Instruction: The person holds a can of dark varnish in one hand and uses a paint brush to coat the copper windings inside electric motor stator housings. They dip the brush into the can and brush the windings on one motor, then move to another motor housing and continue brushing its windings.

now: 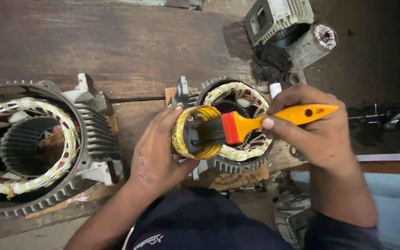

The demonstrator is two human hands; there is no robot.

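Hands both closed: left grips a yellow tin, right an orange-handled brush

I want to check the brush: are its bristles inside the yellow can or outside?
Inside: the brush bristles dip into the open yellow can, held by the left hand.
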